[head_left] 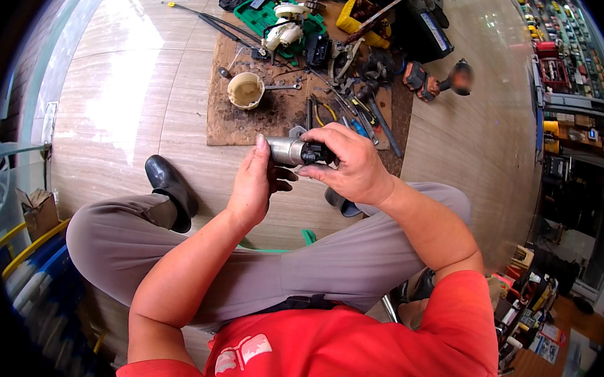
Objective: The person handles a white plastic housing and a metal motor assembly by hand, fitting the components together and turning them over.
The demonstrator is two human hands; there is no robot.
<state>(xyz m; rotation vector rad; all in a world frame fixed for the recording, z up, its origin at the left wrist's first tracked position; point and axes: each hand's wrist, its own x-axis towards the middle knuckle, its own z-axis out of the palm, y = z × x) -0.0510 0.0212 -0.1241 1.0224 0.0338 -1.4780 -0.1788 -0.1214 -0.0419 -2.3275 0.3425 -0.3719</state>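
Observation:
Between my two hands is a small motor-like part (pixel 285 151), a silvery metal cylinder with a black end, lying roughly level above the near edge of a cardboard sheet (pixel 224 130). My left hand (pixel 250 182) grips the cylinder's left end, its thumb on top and the fingers curled beneath. At the other end, my right hand (pixel 359 166) pinches the black end piece (pixel 316 153) between thumb and fingers. A metal tab (pixel 296 131) shows just behind the cylinder; whether it belongs to it I cannot tell.
On the cardboard are a cream cup (pixel 246 90), a spanner (pixel 282 86), yellow-handled pliers (pixel 325 110) and a hammer (pixel 379 120). Behind lie a green case (pixel 257 18) and a yellow container (pixel 357 20). A cordless power tool (pixel 422 82) rests right. My shoes flank the work.

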